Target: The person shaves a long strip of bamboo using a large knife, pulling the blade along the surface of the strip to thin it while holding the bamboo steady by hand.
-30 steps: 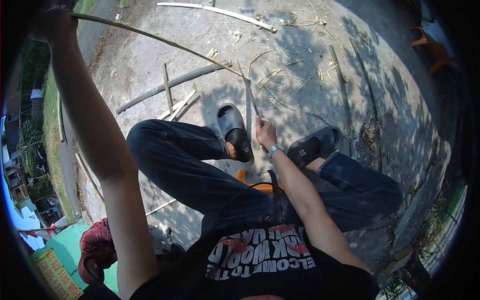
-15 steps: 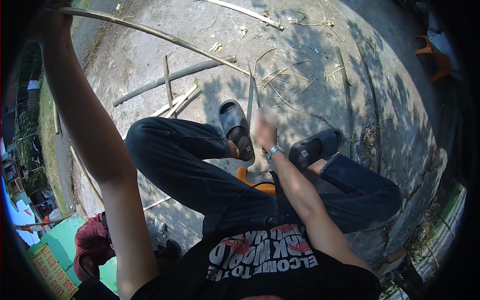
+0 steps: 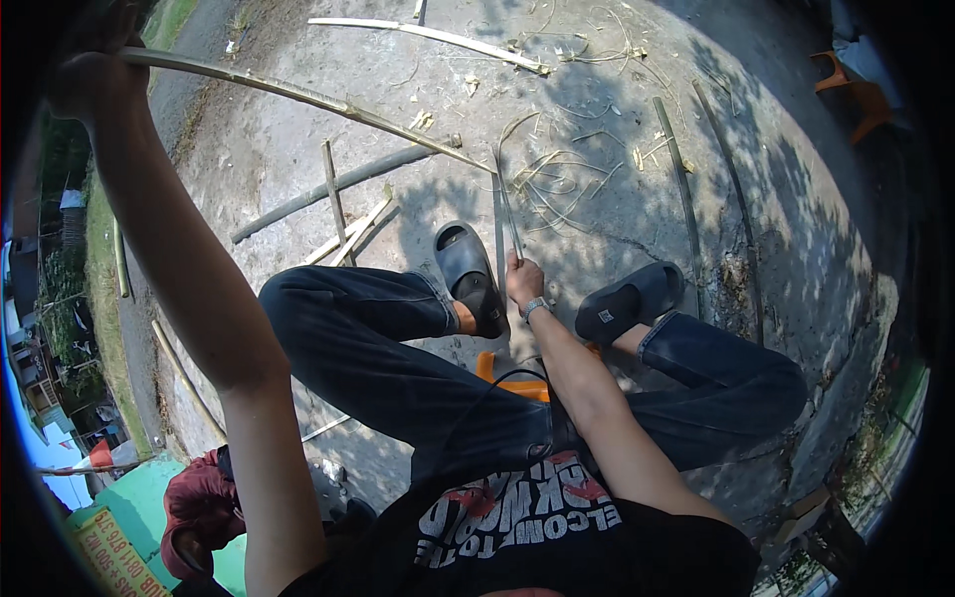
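At the upper left, my left hand (image 3: pixel 95 85) is raised and closed round one end of a long bamboo strip (image 3: pixel 328 102). The strip slopes down to the right, toward the space beyond my feet. My right hand (image 3: pixel 523 281), with a metal watch on its wrist, is closed round the handle of a long-bladed knife (image 3: pixel 510 214) between my feet. The narrow blade points away from me, and its far part meets or overlaps the strip's lower end; whether they touch I cannot tell. My fingers hide most of the handle.
A dark pole (image 3: pixel 343 182) lies beyond my left foot, crossed by shorter sticks. Curled shavings (image 3: pixel 562 184) are scattered ahead. Pale strips (image 3: pixel 458 42) lie farther off, with a green-grey pole (image 3: pixel 682 174) at right. Another person in a maroon garment (image 3: pixel 204 502) is at lower left.
The whole view has shifted slightly, so most things sit lower. My right hand, smeared by motion before, now shows sharply and somewhat nearer to me. Both hands keep their holds.
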### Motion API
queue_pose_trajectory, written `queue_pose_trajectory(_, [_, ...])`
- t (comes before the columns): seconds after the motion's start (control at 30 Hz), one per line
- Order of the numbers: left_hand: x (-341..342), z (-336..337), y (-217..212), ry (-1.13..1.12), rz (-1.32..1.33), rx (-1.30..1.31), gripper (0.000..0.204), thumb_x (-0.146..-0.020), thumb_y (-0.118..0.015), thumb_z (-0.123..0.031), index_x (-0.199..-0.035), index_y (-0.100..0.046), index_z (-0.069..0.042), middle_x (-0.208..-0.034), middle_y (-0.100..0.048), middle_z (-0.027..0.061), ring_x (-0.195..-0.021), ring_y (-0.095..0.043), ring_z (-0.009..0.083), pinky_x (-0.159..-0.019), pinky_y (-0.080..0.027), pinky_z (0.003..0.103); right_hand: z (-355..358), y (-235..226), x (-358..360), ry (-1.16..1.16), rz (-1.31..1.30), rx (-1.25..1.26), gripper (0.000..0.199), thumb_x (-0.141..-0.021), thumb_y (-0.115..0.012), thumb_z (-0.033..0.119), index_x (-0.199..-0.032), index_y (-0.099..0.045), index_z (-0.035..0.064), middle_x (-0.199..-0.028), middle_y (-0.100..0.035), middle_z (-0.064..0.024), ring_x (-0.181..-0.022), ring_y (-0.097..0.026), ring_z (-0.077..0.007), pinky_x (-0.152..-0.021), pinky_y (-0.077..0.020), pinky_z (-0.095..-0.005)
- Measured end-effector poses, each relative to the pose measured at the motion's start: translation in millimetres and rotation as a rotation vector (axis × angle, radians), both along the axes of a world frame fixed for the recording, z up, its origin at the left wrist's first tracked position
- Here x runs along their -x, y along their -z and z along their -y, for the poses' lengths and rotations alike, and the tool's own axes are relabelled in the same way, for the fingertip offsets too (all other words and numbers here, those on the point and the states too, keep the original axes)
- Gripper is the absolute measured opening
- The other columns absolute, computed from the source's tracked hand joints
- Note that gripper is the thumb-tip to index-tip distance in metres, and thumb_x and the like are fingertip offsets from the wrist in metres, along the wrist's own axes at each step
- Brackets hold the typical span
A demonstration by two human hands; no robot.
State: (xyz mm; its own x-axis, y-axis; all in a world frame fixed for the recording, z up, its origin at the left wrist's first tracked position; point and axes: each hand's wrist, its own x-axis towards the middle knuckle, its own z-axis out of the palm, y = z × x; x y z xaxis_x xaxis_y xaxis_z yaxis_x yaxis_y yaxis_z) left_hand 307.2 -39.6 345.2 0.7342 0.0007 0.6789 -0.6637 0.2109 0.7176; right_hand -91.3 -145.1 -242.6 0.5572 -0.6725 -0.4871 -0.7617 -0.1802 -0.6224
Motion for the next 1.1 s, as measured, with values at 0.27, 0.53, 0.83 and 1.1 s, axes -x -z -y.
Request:
queue_pose_trajectory(0.27, [-3.3,-15.4,-12.2,-0.363,0.288,-0.218,0.027,-0.097,-0.047,-0.025,-0.085,-0.043,-0.001,-0.067,-0.042,0.0095,-0.053,-0.041,0.0216,-0.056,-0.049,0.044,-24.5,-109.3,-33.1,-0.122,0.469,-0.004,0.058,-0.102,-0.051,0.05,-0.078,-0.061,-0.0021,-0.07,-0.062,-0.0284,-0.074,-0.064,-0.0488,-0.063,-0.0489,-0.052])
queue_pose_trajectory(0.53, [56.5,23.6,0.4,-0.228,0.101,0.042,0.039,-0.099,-0.052,-0.037,-0.08,-0.038,-0.005,-0.066,-0.034,0.0074,-0.056,-0.036,0.0208,-0.052,-0.042,0.038,62.0,-149.3,-30.9,-0.395,0.064,0.155,0.052,-0.096,-0.058,0.049,-0.093,-0.067,-0.0019,-0.089,-0.072,-0.0263,-0.087,-0.071,-0.0426,-0.076,-0.0575,-0.0509])
queue_pose_trajectory(0.83, [13.4,-102.2,-6.8,0.465,-0.053,0.056,0.043,-0.091,-0.045,-0.041,-0.064,-0.032,-0.01,-0.058,-0.028,0.008,-0.048,-0.029,0.0206,-0.052,-0.034,0.036,117.0,-226.0,19.3,-0.71,0.084,0.64,0.04,-0.093,-0.067,0.04,-0.1,-0.06,0.0009,-0.083,-0.071,-0.0188,-0.077,-0.074,-0.0329,-0.067,-0.0593,-0.042])
queue_pose_trajectory(1.1, [68.0,-83.3,17.5,0.356,0.109,-0.048,0.031,-0.099,-0.039,-0.025,-0.077,-0.045,-0.004,-0.069,-0.047,0.0087,-0.052,-0.042,0.0199,-0.052,-0.042,0.034,123.7,-237.8,36.2,-0.756,0.065,0.815,0.039,-0.09,-0.072,0.035,-0.099,-0.06,-0.0012,-0.081,-0.07,-0.017,-0.072,-0.074,-0.0316,-0.063,-0.0598,-0.0394])
